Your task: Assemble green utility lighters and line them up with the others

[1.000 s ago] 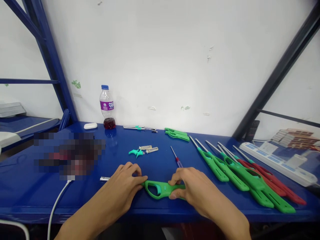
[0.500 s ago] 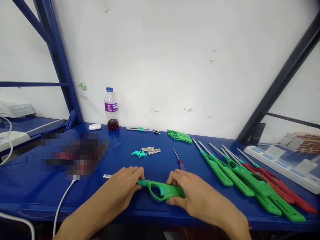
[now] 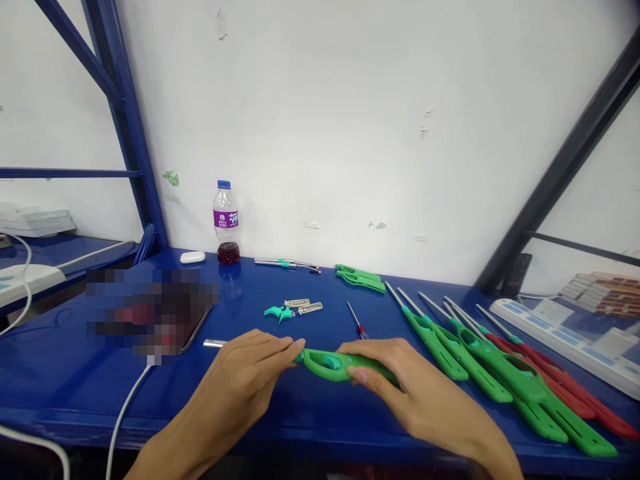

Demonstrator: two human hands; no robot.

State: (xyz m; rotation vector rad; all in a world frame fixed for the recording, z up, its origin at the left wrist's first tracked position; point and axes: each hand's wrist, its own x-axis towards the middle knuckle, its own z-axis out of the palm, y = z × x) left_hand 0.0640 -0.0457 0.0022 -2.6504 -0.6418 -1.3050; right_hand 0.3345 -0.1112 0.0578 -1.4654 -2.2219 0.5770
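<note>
"Where is the green lighter?"

"In front of me, over the near part of the blue table, with the screwdriver just beyond my right hand."

"Which way does it point?"

"To my left. Its long axis runs crosswise: the metal tip shows past my left hand, and the handle end lies to my right, a little nearer me. The loop round the teal trigger is on my side."

"And your hands?"

"Left wrapped over the tube, right gripping the handle, thumb against it."
</note>
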